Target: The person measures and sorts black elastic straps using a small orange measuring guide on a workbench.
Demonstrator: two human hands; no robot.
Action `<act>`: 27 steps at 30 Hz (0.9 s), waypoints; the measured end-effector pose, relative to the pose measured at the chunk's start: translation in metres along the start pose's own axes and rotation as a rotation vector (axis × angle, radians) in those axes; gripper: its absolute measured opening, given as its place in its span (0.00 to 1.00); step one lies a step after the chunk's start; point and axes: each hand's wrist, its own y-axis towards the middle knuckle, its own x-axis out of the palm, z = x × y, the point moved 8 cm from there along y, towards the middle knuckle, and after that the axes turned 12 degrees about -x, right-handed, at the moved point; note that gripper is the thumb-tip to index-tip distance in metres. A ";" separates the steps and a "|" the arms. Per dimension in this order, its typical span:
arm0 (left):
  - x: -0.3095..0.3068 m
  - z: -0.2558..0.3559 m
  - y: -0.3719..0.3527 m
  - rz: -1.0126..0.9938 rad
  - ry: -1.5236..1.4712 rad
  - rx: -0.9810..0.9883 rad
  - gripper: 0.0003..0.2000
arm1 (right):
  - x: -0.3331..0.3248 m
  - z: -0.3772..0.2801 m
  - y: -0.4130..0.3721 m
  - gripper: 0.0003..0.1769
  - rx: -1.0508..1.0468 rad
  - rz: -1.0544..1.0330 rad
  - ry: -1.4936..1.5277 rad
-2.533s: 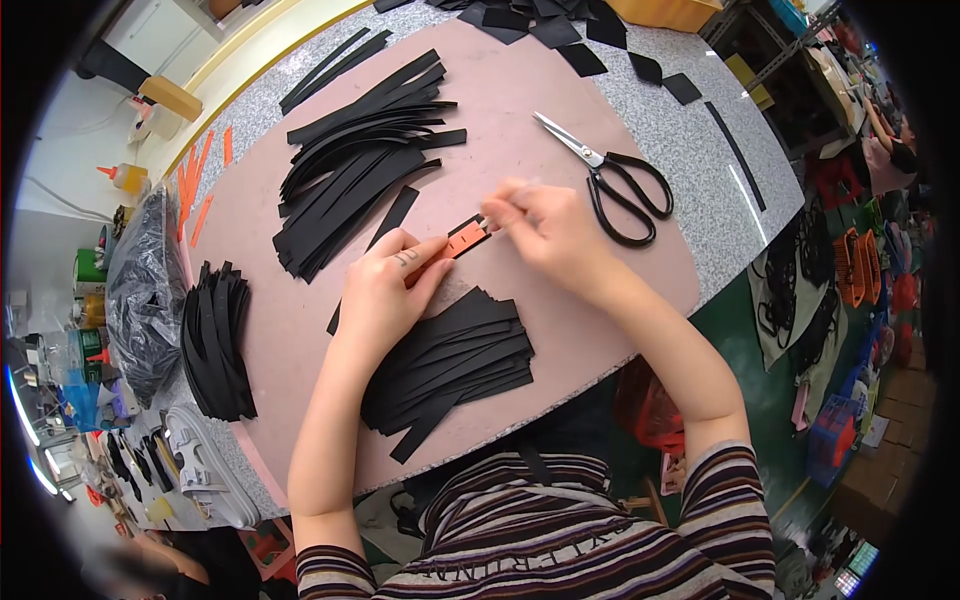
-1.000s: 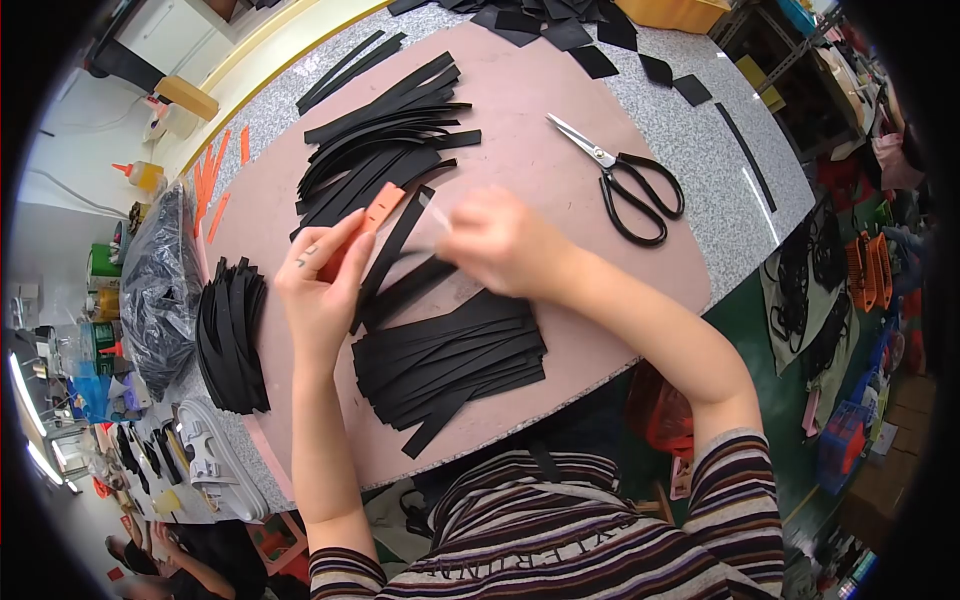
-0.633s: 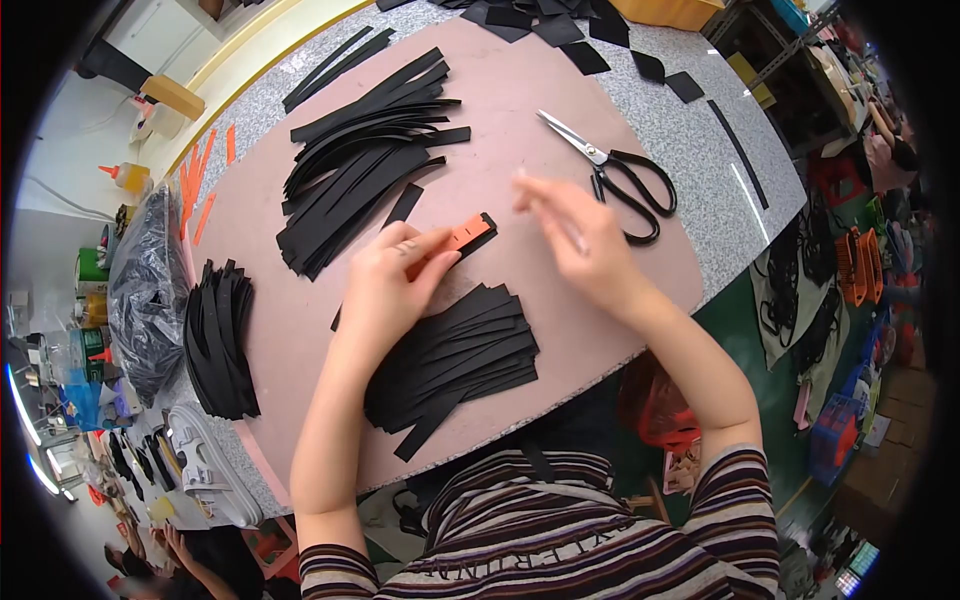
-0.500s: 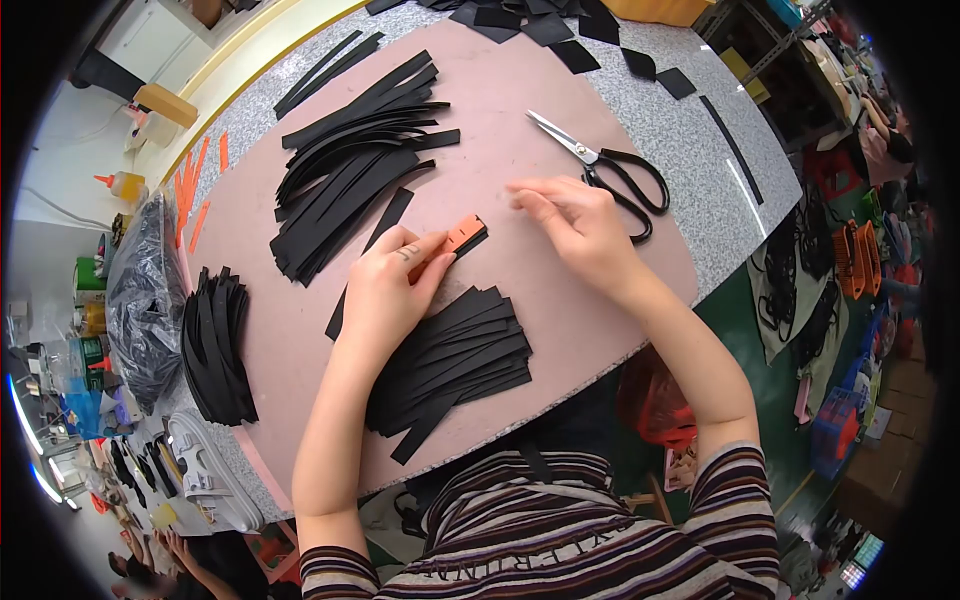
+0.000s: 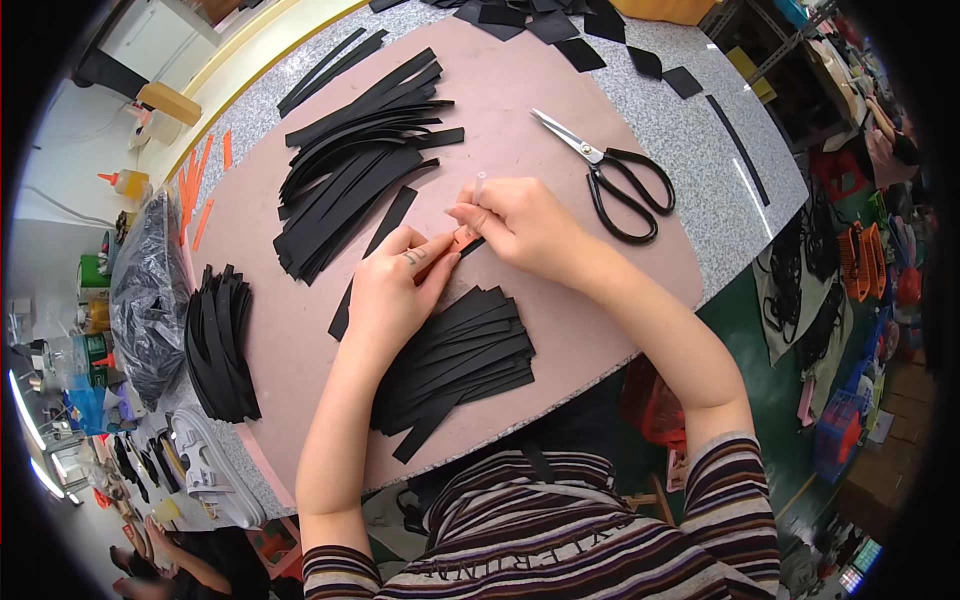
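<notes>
Between thumb and fingers, my left hand [image 5: 393, 280] pinches a short orange piece [image 5: 462, 238] with dark marks on it, lying over a black strip end [image 5: 473, 247]. My right hand [image 5: 530, 228] meets it from the right, its fingertips closed at the orange piece. A small pale, thin thing [image 5: 480, 184] pokes up from the right fingers; its kind cannot be made out. Under my left wrist passes a long black strip [image 5: 398, 212]. Just below both hands lies a fanned pile of black strips [image 5: 460, 355].
Black-handled scissors [image 5: 625, 190] lie partly open on the pink mat [image 5: 600, 300]. Black strip bundles [image 5: 350, 165] sit at the upper left, another bundle [image 5: 218, 345] at the far left. Orange strips [image 5: 203, 220] and a plastic bag [image 5: 150, 300] are along the left edge. Black squares [image 5: 580, 53] lie at the back.
My right hand has moved left and down from near the scissors, and its fingertips are now at the orange piece. My left hand keeps its hold in nearly the same place.
</notes>
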 end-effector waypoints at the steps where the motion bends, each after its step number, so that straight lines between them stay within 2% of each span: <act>1: 0.000 0.000 0.000 -0.005 -0.001 -0.005 0.11 | 0.004 0.000 0.001 0.09 -0.018 -0.010 0.000; 3: 0.000 0.000 0.001 0.005 -0.003 0.013 0.11 | 0.012 0.002 0.004 0.09 -0.058 -0.027 0.002; 6: 0.001 -0.001 0.000 0.003 -0.003 0.018 0.11 | 0.009 -0.005 0.007 0.15 -0.103 -0.015 -0.014; 9: -0.012 -0.007 0.003 0.066 -0.088 -0.018 0.11 | 0.000 -0.007 0.006 0.11 0.094 -0.139 0.016; 12: -0.050 -0.030 0.005 0.267 -0.172 -0.075 0.11 | 0.010 -0.022 -0.001 0.07 -0.227 -0.030 -0.117; 13: -0.061 -0.036 0.004 0.299 -0.163 -0.088 0.12 | 0.023 -0.033 0.000 0.08 -0.327 -0.162 -0.206; 16: -0.085 -0.044 0.000 0.332 -0.131 -0.111 0.12 | 0.043 -0.037 0.001 0.07 -0.428 -0.250 -0.280; 19: -0.098 -0.053 -0.008 0.332 -0.126 -0.126 0.12 | 0.045 -0.021 0.007 0.04 -0.247 -0.328 -0.129; 22: -0.105 -0.059 -0.012 0.336 -0.122 -0.122 0.13 | 0.046 -0.010 0.011 0.04 -0.154 -0.288 -0.146; 25: -0.103 -0.057 -0.014 0.339 -0.114 -0.106 0.12 | 0.048 -0.011 0.012 0.04 -0.133 -0.238 -0.204; 27: -0.101 -0.055 -0.014 0.335 -0.100 -0.097 0.12 | 0.040 -0.023 0.012 0.04 -0.232 -0.112 -0.197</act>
